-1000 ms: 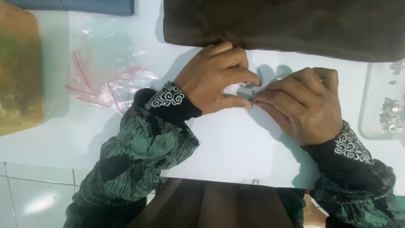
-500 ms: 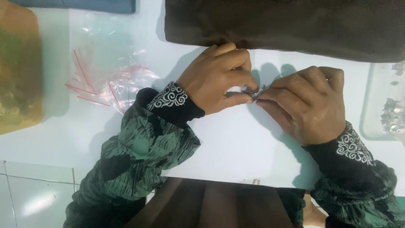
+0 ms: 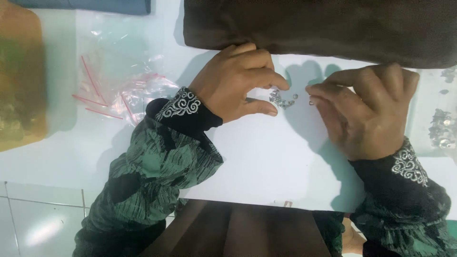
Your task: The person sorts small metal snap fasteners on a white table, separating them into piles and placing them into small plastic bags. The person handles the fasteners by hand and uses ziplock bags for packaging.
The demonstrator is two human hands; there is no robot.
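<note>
From the head camera we look down on a white table top. Our left hand rests on it with the thumb and the forefinger curled toward each other but not closed; between their tips and just to the right lies a small heap of tiny silver metal pieces. Their exact shape is too small for us to make out. Our right hand is near, apart from the left one, its fingers bent and pointing to the heap. One tiny silver piece sits at its fingertips, but we cannot tell if the fingers pinch it or only touch it.

Behind both hands lies a folded dark brown cloth, cut off at the top edge. On the left are clear plastic bags with red strips and a yellowish container, blurred and cut by the frame. At the right edge we see more silver pieces in a clear tray, only partly visible.
</note>
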